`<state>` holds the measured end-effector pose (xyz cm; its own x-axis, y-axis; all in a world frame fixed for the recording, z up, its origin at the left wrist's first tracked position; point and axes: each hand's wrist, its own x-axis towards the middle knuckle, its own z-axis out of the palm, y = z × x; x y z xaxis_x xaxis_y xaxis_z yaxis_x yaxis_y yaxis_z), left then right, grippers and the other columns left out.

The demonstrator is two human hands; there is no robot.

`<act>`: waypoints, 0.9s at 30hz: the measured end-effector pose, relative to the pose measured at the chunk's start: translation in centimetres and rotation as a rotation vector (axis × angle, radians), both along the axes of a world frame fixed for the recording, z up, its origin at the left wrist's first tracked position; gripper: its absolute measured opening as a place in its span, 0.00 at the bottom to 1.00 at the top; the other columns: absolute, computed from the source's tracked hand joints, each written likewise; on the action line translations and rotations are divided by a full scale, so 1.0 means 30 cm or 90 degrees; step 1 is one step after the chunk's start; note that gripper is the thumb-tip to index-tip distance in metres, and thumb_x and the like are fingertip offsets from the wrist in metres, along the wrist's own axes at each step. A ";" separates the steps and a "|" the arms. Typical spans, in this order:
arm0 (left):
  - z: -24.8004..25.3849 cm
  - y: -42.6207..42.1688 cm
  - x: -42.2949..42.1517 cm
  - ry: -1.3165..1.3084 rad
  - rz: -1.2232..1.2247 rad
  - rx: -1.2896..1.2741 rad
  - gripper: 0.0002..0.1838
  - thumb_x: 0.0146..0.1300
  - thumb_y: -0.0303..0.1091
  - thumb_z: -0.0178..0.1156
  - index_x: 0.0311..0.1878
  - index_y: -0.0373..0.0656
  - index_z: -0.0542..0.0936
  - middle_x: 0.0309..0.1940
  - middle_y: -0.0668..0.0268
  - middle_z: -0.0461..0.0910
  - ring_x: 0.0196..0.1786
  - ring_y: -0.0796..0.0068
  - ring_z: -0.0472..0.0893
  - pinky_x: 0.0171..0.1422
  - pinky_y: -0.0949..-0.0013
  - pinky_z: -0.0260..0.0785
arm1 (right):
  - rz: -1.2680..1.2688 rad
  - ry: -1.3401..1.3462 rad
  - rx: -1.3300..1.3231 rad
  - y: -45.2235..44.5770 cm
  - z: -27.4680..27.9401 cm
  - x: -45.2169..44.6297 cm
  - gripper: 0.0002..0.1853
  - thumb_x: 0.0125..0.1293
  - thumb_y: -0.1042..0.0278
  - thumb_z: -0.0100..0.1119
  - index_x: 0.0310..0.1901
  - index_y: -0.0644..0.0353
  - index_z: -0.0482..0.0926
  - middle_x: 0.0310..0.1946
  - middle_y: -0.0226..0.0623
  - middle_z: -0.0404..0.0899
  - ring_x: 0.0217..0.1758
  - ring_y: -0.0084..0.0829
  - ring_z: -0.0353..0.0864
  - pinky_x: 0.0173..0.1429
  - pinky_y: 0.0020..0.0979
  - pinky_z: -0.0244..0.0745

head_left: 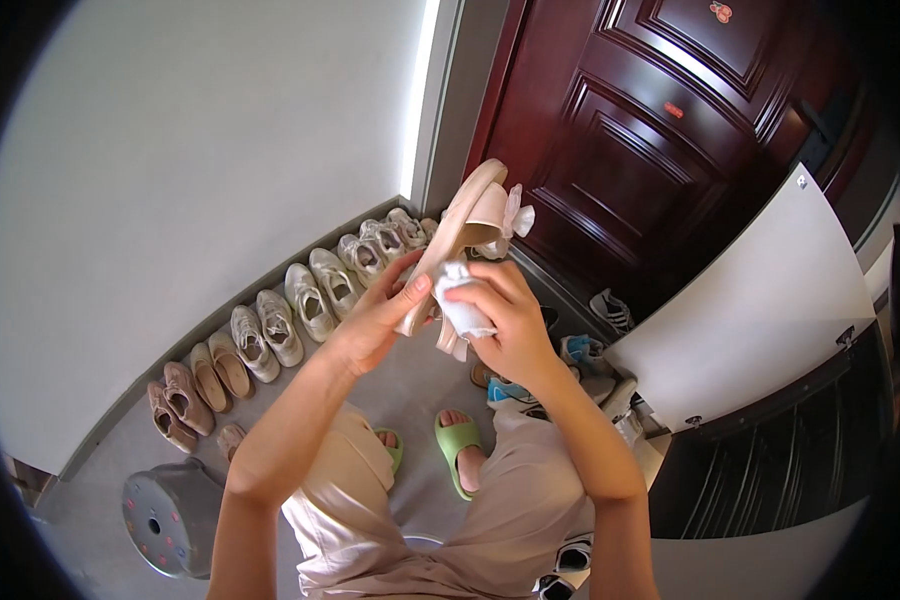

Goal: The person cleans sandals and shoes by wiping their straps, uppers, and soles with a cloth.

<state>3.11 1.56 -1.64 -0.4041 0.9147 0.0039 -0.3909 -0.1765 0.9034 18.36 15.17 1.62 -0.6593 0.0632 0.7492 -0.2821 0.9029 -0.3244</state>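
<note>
Head view: a pale pink thick-soled sandal (450,235) is held up in front of the person, above the grey floor (420,385), tilted with one end pointing up toward the dark red panelled door (620,185). Its sole faces left, and its wide strap, with a whitish bow (515,212) on it, faces right. The left hand (378,318) grips the lower part of the sole, thumb laid along it. The right hand (513,320) is closed around a crumpled white cloth (462,303) and holds it against the sandal, on the strap side (the fingers hide exactly where it touches).

Below, the person's legs, in loose beige trousers (530,470), are spread apart, and the feet wear light green open-toed slippers (455,435). Along the foot of the plain white wall (200,150) runs a line of shoes: several whitish lace-up sneakers (278,328), then a pair of tan slip-on flats (232,370), then brownish-pink shoes (185,398) at the near end. A round grey stool (175,520) with small coloured marks and a hole in its top stands on the left.

To the right, a white curved cabinet panel (740,290) stands tipped open beside a black slatted rack (770,460). More footwear lies near the right leg, including a bright blue shoe (507,392), and a black sneaker with white stripes (610,312) is near the door.
</note>
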 end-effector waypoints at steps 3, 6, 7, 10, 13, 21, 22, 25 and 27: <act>0.000 0.007 -0.007 -0.070 0.009 0.018 0.49 0.66 0.58 0.68 0.81 0.44 0.56 0.59 0.60 0.73 0.61 0.71 0.74 0.66 0.65 0.67 | 0.066 -0.052 0.002 -0.016 0.015 0.027 0.19 0.46 0.82 0.60 0.43 0.58 0.84 0.49 0.42 0.79 0.48 0.48 0.77 0.52 0.40 0.75; -0.025 0.012 -0.024 0.018 -0.003 -0.017 0.50 0.67 0.60 0.66 0.82 0.45 0.54 0.71 0.64 0.68 0.73 0.69 0.67 0.72 0.56 0.65 | -0.008 0.042 0.040 -0.001 0.007 0.013 0.21 0.49 0.79 0.66 0.48 0.55 0.85 0.52 0.43 0.77 0.50 0.49 0.77 0.53 0.44 0.76; -0.019 0.009 -0.021 0.046 0.014 -0.047 0.48 0.68 0.58 0.65 0.82 0.47 0.54 0.72 0.63 0.68 0.72 0.69 0.68 0.70 0.56 0.67 | -0.076 0.077 0.036 0.009 0.008 0.007 0.23 0.50 0.81 0.64 0.50 0.55 0.84 0.54 0.44 0.77 0.51 0.49 0.76 0.55 0.43 0.75; -0.005 0.000 -0.011 0.021 -0.024 -0.054 0.48 0.68 0.56 0.66 0.82 0.48 0.54 0.73 0.62 0.67 0.72 0.68 0.69 0.70 0.56 0.68 | -0.216 0.116 0.044 0.036 0.005 -0.010 0.27 0.51 0.88 0.60 0.54 0.57 0.84 0.59 0.45 0.76 0.55 0.50 0.75 0.60 0.44 0.74; -0.013 0.002 0.007 -0.008 -0.054 -0.045 0.48 0.67 0.54 0.67 0.82 0.49 0.53 0.73 0.62 0.66 0.73 0.67 0.68 0.71 0.56 0.67 | -0.093 0.068 0.055 0.024 -0.014 -0.016 0.27 0.48 0.87 0.64 0.52 0.55 0.85 0.58 0.42 0.77 0.56 0.48 0.76 0.60 0.42 0.75; 0.013 -0.001 0.014 -0.018 -0.071 0.005 0.48 0.66 0.56 0.66 0.81 0.47 0.55 0.68 0.63 0.71 0.68 0.69 0.72 0.67 0.58 0.70 | -0.072 0.109 -0.057 0.025 0.003 -0.001 0.21 0.53 0.86 0.58 0.48 0.56 0.86 0.54 0.44 0.79 0.56 0.47 0.80 0.60 0.40 0.76; 0.018 0.001 0.021 -0.049 -0.093 0.025 0.47 0.67 0.55 0.66 0.81 0.47 0.55 0.68 0.63 0.71 0.68 0.69 0.72 0.67 0.58 0.70 | -0.084 0.108 -0.016 0.016 0.001 -0.009 0.22 0.53 0.86 0.57 0.48 0.56 0.86 0.54 0.44 0.79 0.57 0.48 0.79 0.61 0.40 0.75; 0.033 0.001 0.030 -0.085 -0.088 0.013 0.44 0.67 0.53 0.65 0.80 0.47 0.57 0.66 0.65 0.72 0.66 0.71 0.73 0.67 0.61 0.69 | -0.006 0.041 -0.049 0.017 0.016 0.004 0.19 0.53 0.85 0.59 0.46 0.57 0.86 0.52 0.46 0.79 0.52 0.48 0.79 0.57 0.40 0.75; 0.024 0.017 0.025 -0.104 -0.086 0.012 0.43 0.67 0.52 0.65 0.79 0.47 0.58 0.65 0.66 0.73 0.66 0.72 0.73 0.67 0.61 0.69 | -0.016 0.059 -0.052 0.031 0.029 0.019 0.17 0.53 0.83 0.60 0.44 0.58 0.86 0.50 0.45 0.80 0.50 0.47 0.79 0.55 0.39 0.75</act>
